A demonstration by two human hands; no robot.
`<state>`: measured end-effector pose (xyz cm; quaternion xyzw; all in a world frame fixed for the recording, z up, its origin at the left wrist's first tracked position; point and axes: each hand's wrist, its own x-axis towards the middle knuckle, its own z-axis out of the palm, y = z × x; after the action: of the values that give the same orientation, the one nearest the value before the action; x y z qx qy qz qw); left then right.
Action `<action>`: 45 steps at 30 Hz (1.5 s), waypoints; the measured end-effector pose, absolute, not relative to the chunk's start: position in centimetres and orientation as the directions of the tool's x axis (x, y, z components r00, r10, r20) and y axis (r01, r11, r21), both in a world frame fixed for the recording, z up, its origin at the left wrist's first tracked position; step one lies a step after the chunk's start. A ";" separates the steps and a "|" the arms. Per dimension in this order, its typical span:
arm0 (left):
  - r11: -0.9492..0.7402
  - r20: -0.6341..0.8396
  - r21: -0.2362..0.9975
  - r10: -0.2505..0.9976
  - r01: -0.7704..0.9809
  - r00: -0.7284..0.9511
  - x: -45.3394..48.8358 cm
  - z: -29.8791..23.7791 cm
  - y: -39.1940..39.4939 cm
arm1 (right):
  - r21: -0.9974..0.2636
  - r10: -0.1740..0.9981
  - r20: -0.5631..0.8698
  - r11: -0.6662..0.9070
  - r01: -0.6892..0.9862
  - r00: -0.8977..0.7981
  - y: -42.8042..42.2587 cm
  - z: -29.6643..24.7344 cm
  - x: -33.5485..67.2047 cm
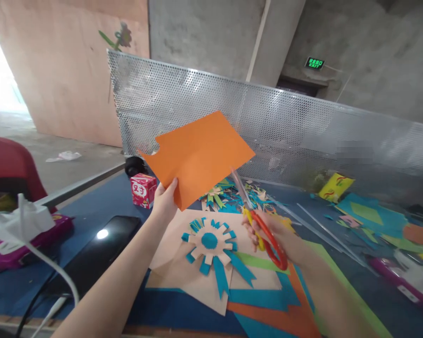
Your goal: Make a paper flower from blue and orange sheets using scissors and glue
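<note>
My left hand [165, 201] pinches the lower left edge of an orange sheet of paper [200, 157], raised and tilted above the table. A notch is cut from the sheet's left side. In my right hand [264, 232] are scissors [273, 249] with red and yellow handles, their blades pointing up at the sheet's lower right edge. Whether the blades touch the paper I cannot tell. Below, a blue and pale pink paper rosette [209, 241] with blue ribbon tails lies on pale pink sheets [186, 281].
Paper scraps [229, 195] pile up behind the rosette. A red box [143, 190], a black power bank-like slab [98, 253] and a white cable [52, 263] are at left. Clear strips [313, 230], a yellow packet [336, 187] and coloured sheets [373, 216] lie at right. A perforated metal screen [204, 98] stands behind.
</note>
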<state>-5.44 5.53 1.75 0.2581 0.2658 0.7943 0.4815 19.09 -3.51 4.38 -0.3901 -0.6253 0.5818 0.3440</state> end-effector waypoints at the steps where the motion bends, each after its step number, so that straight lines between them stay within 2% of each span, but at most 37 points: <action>1: -0.390 0.144 0.671 0.903 -0.631 -0.405 -5.5 1.8 5.5 | -0.995 0.884 -0.048 -0.003 0.098 -0.465 -3.4 4.4 18.5; 6: -0.406 0.145 0.654 0.896 -0.639 -0.420 -5.6 1.8 5.4 | -0.977 0.814 -0.210 -0.202 0.075 -0.542 -3.2 3.6 16.9; 10: -0.393 0.144 0.642 0.905 -0.658 -0.400 -5.4 1.7 5.4 | -0.960 0.764 -0.266 -0.267 0.087 -0.587 -3.5 2.4 17.2; 19: -0.374 0.124 0.625 0.914 -0.686 -0.385 -5.0 1.8 4.9 | -0.953 0.803 -0.225 -0.300 -0.048 -0.551 -2.6 0.3 17.9; 25: -0.346 0.133 0.607 0.932 -0.716 -0.338 -4.6 1.5 4.8 | -0.990 0.863 -0.101 -0.137 -0.037 -0.495 -2.0 -0.4 17.3; 30: -0.276 0.098 0.622 0.956 -0.733 -0.277 -4.1 1.4 4.6 | -0.993 0.980 0.079 0.060 -0.105 -0.182 -1.5 0.1 16.0; 33: -0.227 0.063 0.625 0.969 -0.747 -0.241 -4.1 1.5 4.5 | -0.972 0.982 0.180 0.168 -0.164 -0.060 -1.1 0.0 16.2; 37: -0.218 0.072 0.668 0.971 -0.712 -0.230 -4.0 1.4 4.3 | -0.957 0.981 0.196 0.194 -0.213 0.015 -0.6 -0.4 16.7; 42: -0.142 0.101 0.699 0.990 -0.701 -0.100 -3.1 0.9 4.0 | -0.925 0.959 0.236 0.271 -0.267 0.153 -0.6 -0.2 16.3; 45: -0.099 0.086 0.715 0.995 -0.692 -0.054 -2.6 0.7 3.7 | -0.943 0.941 0.289 0.312 -0.118 0.178 -0.8 0.0 16.4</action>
<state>-2.59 3.73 0.73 0.2967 0.2554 0.6794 0.6206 16.43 -0.81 -0.05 -0.4182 -0.4917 0.4112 0.6436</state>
